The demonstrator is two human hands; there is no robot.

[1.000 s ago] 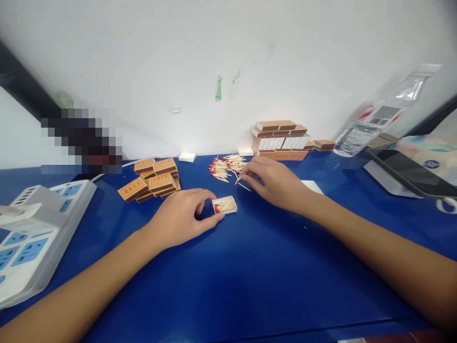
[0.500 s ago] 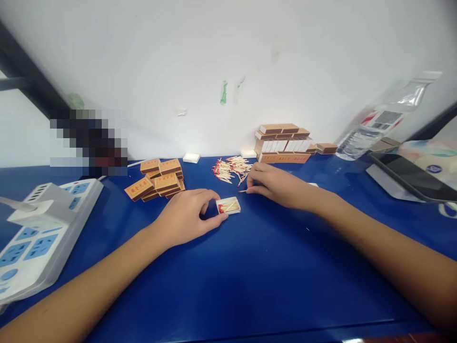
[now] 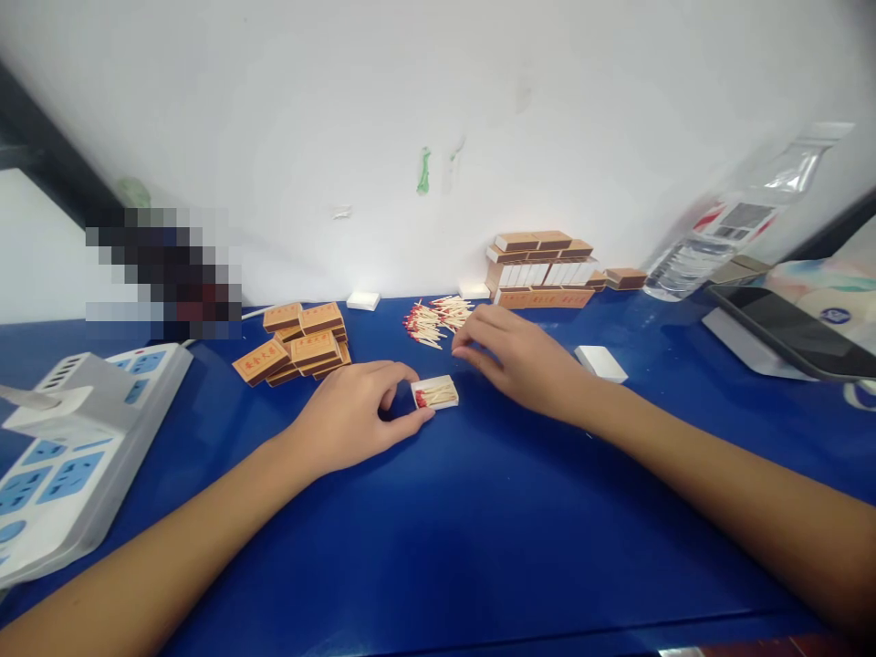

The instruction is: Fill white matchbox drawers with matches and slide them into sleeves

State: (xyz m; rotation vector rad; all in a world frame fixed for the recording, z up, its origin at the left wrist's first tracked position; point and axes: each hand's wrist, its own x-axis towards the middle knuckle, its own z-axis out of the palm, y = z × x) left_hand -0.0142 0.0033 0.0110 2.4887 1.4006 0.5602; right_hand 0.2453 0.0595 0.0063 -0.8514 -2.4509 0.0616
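Observation:
My left hand [image 3: 356, 411] rests on the blue table [image 3: 479, 529] and pinches the left end of a small open white matchbox tray [image 3: 436, 393] that holds a few red-tipped matches. My right hand [image 3: 524, 356] lies palm down just right of the tray. Its fingers are curled together near the loose pile of matches [image 3: 434, 321] behind the tray. What the fingertips hold, if anything, is hidden. A white box part [image 3: 600, 362] lies beside my right wrist.
A heap of orange matchboxes [image 3: 297, 345] sits at the left. A neat stack of matchboxes [image 3: 540, 269] stands against the wall. A white power strip [image 3: 61, 447] lies at far left. A plastic water bottle [image 3: 725, 237] and a dark tablet [image 3: 787, 333] are at right.
My right hand drew a match from the pile toward the tray and now sits closer to it. The white box part beside my wrist has come into view. My left hand stayed put.

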